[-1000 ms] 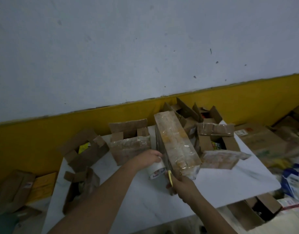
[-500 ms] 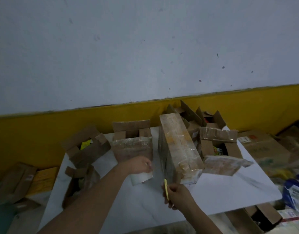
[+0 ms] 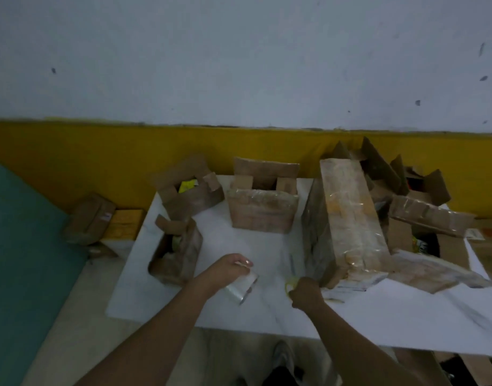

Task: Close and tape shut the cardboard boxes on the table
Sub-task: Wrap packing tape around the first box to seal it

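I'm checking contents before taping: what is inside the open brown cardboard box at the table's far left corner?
Inside the open brown cardboard box, a bright yellow item shows between the raised flaps. What it is, and anything beneath it, is hidden by the box walls.

The worktop [image 3: 378, 316] is white with faint grey veins (marble-like). The boxes [image 3: 262, 215] are brown. The tape roll [image 3: 240, 285] is clear, and the scissors [image 3: 290, 282] have yellow handles. The wall [image 3: 239, 65] is pale grey above a yellow band [image 3: 100, 151].

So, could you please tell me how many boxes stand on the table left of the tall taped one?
3: the back-left box, the near-left box, the middle box; none seems hidden.
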Tool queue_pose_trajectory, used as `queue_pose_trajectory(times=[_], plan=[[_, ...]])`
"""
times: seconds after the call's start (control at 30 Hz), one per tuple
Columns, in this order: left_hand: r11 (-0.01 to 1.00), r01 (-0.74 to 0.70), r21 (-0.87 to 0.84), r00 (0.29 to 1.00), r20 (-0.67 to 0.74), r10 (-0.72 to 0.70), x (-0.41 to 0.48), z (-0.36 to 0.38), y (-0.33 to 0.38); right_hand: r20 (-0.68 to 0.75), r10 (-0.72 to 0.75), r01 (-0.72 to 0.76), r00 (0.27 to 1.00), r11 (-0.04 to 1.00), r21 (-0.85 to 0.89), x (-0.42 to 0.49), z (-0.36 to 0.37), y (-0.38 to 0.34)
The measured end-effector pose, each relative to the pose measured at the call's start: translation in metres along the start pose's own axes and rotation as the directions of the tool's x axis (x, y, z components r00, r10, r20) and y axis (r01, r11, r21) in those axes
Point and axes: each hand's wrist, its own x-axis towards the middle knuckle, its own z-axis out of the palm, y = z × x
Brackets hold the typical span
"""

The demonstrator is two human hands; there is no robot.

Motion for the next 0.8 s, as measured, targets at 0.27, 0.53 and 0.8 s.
queue_pose_trajectory(times=[0.27, 0.53, 0.8], plan=[[0.977, 0.066, -0.205, 0.995, -0.057, -0.079, -0.036, -0.001, -0.024, -0.164, -0.248, 0.296, 0.955, 0.851, 0.434, -0.006, 0.024, -0.049], [0.97, 0.015, -0.241, 0.998, -0.057, -0.03, -0.06, -0.012, -0.037, 0.008, -0.459, 0.459, 0.888, 0.887, -0.052, -0.03, 0.059, -0.099], [0.959, 0.156, -0.235, 0.977, -0.105, -0.184, -0.064, -0.005, -0.096, 0.119, -0.453, 0.469, 0.883, 0.85, -0.241, -0.021, 0.115, -0.09]])
